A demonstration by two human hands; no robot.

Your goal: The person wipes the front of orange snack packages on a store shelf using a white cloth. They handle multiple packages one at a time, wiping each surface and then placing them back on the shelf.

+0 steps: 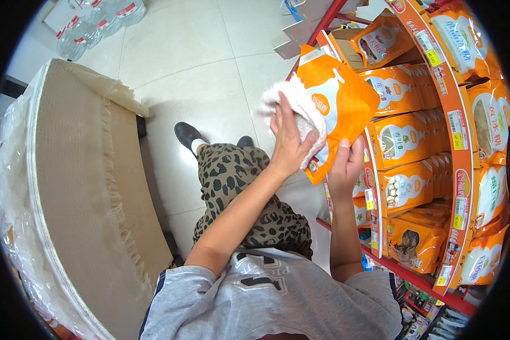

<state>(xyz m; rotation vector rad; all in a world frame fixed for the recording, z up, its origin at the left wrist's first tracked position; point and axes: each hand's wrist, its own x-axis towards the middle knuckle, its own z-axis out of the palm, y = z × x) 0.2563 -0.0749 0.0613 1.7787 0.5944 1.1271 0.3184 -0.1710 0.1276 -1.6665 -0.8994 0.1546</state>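
In front of the shelves, my right hand point(347, 163) grips the lower edge of an orange food pouch point(352, 97) with a pale gourd-shaped print, thumb on its front. My left hand point(287, 140) holds a white terry cloth point(291, 95) against the pouch's printed face. The cloth is bunched under the fingers, and part of it is blurred. It hides the left part of the pouch. The pouch is tilted, its top pointing away from me.
A red-framed shelf rack point(459, 170) on the right bears rows of orange pouches point(401, 138) with price tags. To the left stands a cloth-covered stand point(85, 191) with clear plastic sheeting point(15, 204). Large water bottles point(97, 21) sit on the tiled floor point(182, 51) ahead.
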